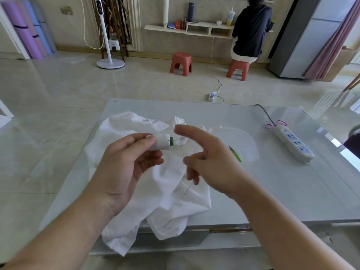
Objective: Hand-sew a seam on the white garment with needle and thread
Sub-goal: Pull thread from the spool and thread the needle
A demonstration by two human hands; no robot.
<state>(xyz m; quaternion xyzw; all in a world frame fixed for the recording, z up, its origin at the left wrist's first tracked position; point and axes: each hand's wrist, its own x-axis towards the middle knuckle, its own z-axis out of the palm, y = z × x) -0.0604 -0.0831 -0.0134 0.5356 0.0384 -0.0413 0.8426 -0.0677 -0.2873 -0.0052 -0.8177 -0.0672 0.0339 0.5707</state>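
Observation:
A crumpled white garment [171, 203] lies on the glass table [282, 191], spilling over its near edge. My left hand [126, 162] holds a white spool of thread [162, 143] with a green end above the garment, thumb and fingers closed round it. My right hand [210, 158] hovers just right of the spool, index finger stretched out toward it and the lower fingers curled. A thin needle [188, 189] sticks down from those curled fingers, pointing at the cloth.
A green-handled tool [236, 154] lies on a clear plastic lid [243, 141] right of my right hand. A white power strip [294, 143] with its cable sits at the table's right. Across the floor stand two red stools and a seated person.

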